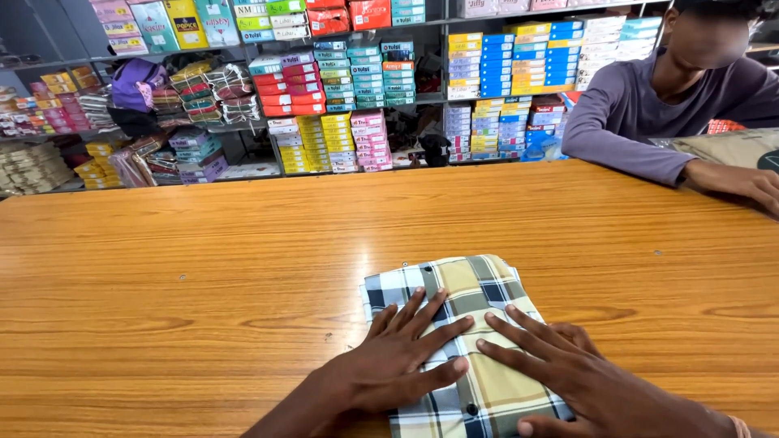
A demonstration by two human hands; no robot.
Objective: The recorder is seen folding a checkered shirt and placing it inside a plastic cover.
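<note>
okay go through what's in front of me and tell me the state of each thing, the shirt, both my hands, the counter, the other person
checked shirt: folded, lying flat on the counter, buttons showing
left hand: open, fingers spread, pressing flat on the shirt
right hand: open, fingers spread, flat on the shirt
wooden counter: bears the shirt
other person's hand: resting on the counter's far right
shelves: stacked with boxed goods

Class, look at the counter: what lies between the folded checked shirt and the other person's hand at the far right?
In the head view, only bare wooden counter lies between the folded checked shirt and the other person's hand.
</note>
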